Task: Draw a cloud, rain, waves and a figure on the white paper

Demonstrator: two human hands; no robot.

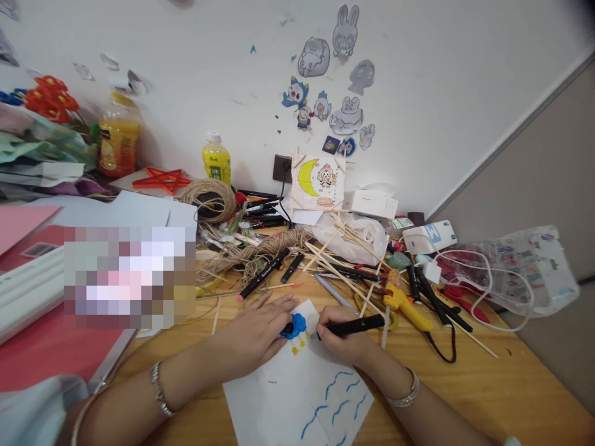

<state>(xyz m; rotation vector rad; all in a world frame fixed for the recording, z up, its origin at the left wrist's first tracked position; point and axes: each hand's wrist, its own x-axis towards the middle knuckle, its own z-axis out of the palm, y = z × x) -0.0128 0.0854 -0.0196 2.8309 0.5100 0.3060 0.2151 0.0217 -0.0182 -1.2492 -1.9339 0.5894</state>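
Note:
A white sheet of paper [274, 402] lies on the wooden table, showing a blue cloud [297, 322], small yellow stars below it and blue wavy lines toward its lower right. My right hand [341, 341] grips a black marker [357, 325], its tip pointing left, close to the cloud's right side. My left hand [269, 325] rests over the sheet's upper left. A small black piece like a marker cap [289, 327] shows at its thumb and index finger, while its other fingers stretch out. The marker's very tip is hard to make out.
Behind the paper lie loose markers [264, 274], wooden sticks [346, 272], twine [211, 199] and a yellow glue gun [404, 300] with its cord. A framed moon drawing [320, 179] leans at the wall. Left are bottles [216, 160], papers and a blurred patch.

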